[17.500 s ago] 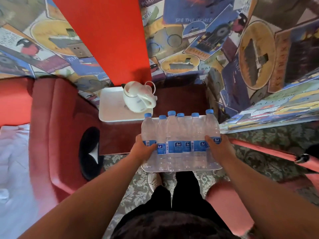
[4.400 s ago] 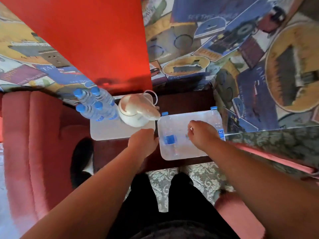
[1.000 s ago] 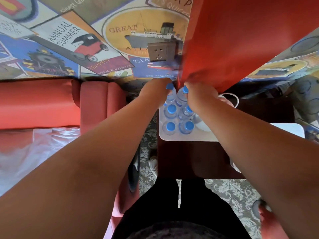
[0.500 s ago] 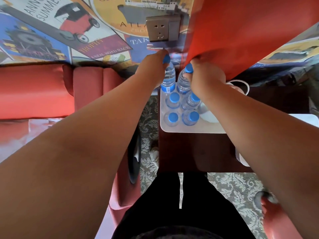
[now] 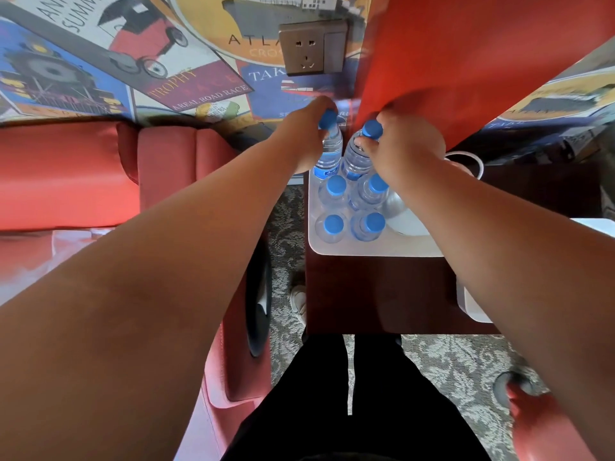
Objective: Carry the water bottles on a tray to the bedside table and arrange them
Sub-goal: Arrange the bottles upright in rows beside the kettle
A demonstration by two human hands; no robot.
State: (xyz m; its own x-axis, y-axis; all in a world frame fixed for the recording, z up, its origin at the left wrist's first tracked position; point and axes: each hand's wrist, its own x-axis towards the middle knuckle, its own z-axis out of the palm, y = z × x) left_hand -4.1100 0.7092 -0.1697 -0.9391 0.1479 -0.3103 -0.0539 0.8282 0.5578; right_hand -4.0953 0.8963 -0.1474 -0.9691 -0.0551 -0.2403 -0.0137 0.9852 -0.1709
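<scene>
Several clear water bottles with blue caps stand in two columns on a white tray [image 5: 372,250] on the dark wooden bedside table [image 5: 376,294]. My left hand [image 5: 304,134] grips the back left bottle [image 5: 329,154] just under its cap. My right hand [image 5: 404,144] grips the back right bottle [image 5: 357,158] the same way. Both back bottles lean slightly toward each other. In front of them stand a middle pair [image 5: 336,191] and a front pair [image 5: 332,227], untouched. A second white tray [image 5: 472,307] lies at the table's right, mostly hidden by my right forearm.
A white kettle [image 5: 466,164] sits on the first tray behind my right arm, mostly hidden. A red padded headboard [image 5: 166,168] and bed lie at the left. A wall socket [image 5: 311,49] sits above the bottles. Patterned carpet [image 5: 449,361] covers the floor.
Both hands stay on the two back bottles. The view has drifted a little downward and closer since half a second ago; the bottles and hands hardly moved on the tray.
</scene>
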